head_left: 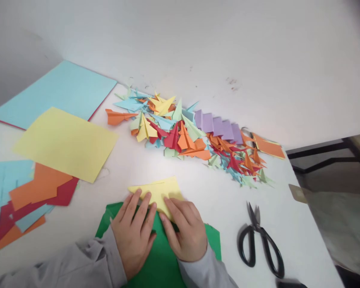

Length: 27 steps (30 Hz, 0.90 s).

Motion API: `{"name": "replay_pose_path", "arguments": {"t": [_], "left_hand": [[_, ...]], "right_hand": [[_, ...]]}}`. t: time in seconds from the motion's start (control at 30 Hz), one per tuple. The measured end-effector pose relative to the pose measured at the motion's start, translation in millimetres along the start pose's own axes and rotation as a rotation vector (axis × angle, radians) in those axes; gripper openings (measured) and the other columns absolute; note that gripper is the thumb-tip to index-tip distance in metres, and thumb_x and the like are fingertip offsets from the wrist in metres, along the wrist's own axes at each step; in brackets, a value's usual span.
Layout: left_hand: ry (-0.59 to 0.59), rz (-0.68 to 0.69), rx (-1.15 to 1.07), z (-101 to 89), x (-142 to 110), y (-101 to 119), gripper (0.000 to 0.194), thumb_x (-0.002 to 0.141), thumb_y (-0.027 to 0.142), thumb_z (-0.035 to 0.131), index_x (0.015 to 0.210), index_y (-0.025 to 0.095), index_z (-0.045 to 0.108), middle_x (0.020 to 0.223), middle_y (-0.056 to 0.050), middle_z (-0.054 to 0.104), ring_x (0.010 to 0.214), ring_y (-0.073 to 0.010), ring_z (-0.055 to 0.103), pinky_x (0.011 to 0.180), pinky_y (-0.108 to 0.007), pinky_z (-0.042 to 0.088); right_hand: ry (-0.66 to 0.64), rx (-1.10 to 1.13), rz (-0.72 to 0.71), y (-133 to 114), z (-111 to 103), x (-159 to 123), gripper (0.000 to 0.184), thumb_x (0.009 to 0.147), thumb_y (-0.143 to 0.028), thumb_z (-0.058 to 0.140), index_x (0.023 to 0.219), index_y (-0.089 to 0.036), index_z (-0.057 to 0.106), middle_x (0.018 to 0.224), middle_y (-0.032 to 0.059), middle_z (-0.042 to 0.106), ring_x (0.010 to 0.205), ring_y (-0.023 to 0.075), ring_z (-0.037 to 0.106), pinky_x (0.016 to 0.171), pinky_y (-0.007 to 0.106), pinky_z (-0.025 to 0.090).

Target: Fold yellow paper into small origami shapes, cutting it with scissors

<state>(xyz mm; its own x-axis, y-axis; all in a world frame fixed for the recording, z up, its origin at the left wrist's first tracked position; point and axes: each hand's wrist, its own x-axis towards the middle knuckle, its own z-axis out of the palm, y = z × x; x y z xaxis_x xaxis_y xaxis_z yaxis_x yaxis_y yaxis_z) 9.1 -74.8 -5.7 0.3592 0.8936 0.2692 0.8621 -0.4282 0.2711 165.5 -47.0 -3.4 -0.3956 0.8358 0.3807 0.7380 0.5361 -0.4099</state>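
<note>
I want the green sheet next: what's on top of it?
The left hand and right hand are over the green sheet, the yellow paper at its far edge. What they cover is hidden.

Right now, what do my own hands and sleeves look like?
The left sleeve and right sleeve are plain, long and grey; the left one is visibly creased. The left hand and right hand wear no gloves.

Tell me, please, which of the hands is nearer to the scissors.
Right. The right hand touches the folded yellow paper, to the left of the scissors; the left hand, on the same paper, is farther left.
</note>
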Motion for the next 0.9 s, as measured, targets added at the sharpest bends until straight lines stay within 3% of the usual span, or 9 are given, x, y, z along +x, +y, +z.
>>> {"name": "replay_pose_path", "arguments": {"t": [0.23,0.4,0.73,0.9], "left_hand": [[-0.017,-0.007,0.022,-2.7,-0.7,-0.7,0.042,0.073,0.031,0.045,0.111,0.012,0.053,0.118,-0.015,0.049,0.113,-0.0340,0.037,0.091,-0.051,0.033],[-0.019,0.001,0.007,-2.1,-1.9,-0.8,0.044,0.073,0.031,0.046,0.111,0.012,0.052,0.116,-0.017,0.050,0.110,-0.0339,0.039,0.090,-0.051,0.033],[-0.012,-0.009,-0.018,2.9,-1.4,0.7,0.043,0.071,0.025,0.045,0.110,0.009,0.051,0.119,-0.018,0.047,0.116,-0.0331,0.034,0.092,-0.052,0.031],[-0.075,0.051,-0.069,-3.9,6.7,-6.2,0.045,0.071,0.026,0.045,0.112,0.007,0.049,0.125,-0.019,0.041,0.121,-0.0331,0.026,0.092,-0.051,0.032]], "right_hand": [[-0.008,-0.012,0.023,1.8,5.8,0.6,0.034,0.074,-0.018,0.053,0.108,-0.016,0.054,0.107,0.0143,0.051,0.079,0.0200,0.050,0.066,0.037,0.047],[-0.037,-0.042,-0.019,3.2,6.6,1.7,0.035,0.077,-0.016,0.049,0.112,-0.015,0.052,0.111,0.0131,0.055,0.077,0.0188,0.051,0.067,0.036,0.046],[-0.063,-0.138,-0.092,-1.7,6.3,4.7,0.031,0.078,-0.016,0.049,0.107,-0.010,0.055,0.110,0.0149,0.057,0.070,0.0173,0.049,0.058,0.033,0.045],[-0.036,-0.160,-0.089,-7.3,7.8,0.1,0.033,0.076,-0.019,0.052,0.105,-0.005,0.054,0.111,0.0205,0.054,0.078,0.0221,0.052,0.060,0.036,0.047]]}}
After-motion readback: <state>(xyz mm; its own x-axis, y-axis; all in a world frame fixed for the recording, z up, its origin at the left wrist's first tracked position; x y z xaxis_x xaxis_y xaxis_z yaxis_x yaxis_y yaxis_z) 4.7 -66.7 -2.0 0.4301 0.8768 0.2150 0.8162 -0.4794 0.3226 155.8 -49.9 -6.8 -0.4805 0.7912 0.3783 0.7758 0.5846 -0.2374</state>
